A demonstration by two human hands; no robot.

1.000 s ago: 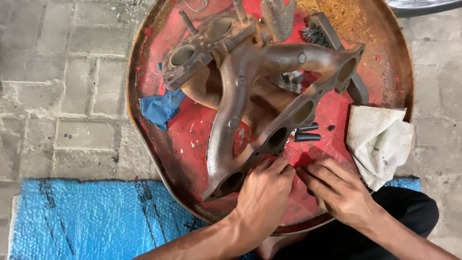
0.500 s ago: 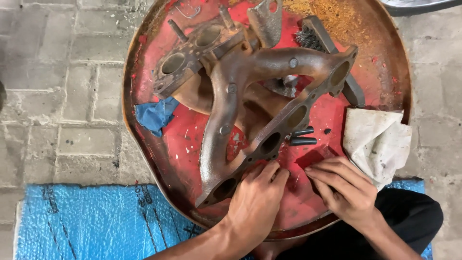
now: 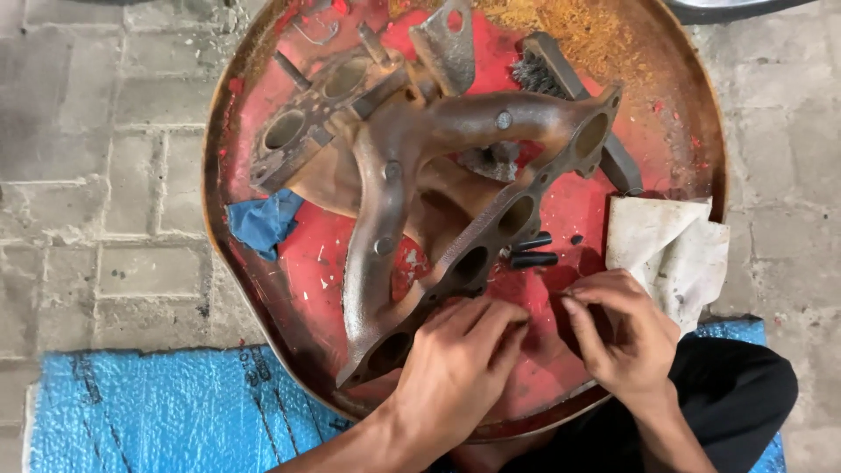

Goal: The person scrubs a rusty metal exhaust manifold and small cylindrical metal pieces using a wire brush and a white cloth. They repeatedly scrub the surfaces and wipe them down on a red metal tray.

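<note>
A rusty brown exhaust manifold (image 3: pixel 394 201) with several round ports lies across a round red metal tray (image 3: pixel 289 289). My left hand (image 3: pixel 455 368) rests on the near end of the manifold's port flange, fingers together and pressed on its edge. My right hand (image 3: pixel 626 337) hovers just right of it over the tray's red floor. Its fingers are curled and the fingertips are pinched close together. Whether something small sits between them is hidden. Two short dark bolts (image 3: pixel 530 252) lie beside the flange, just beyond my right hand.
A wire brush (image 3: pixel 565 83) lies at the tray's far side near orange rust dust. A grey metal bracket (image 3: pixel 447 44) and a flat gasket plate (image 3: pixel 307 123) lie beyond the manifold. A blue rag (image 3: pixel 263 221), a white cloth (image 3: pixel 670 250), a blue mat (image 3: pixel 149 412) and paving bricks surround it.
The manifold's near end has shifted a little left on the tray. Both hands stay at the near flange, and my right hand's fingers have curled tighter.
</note>
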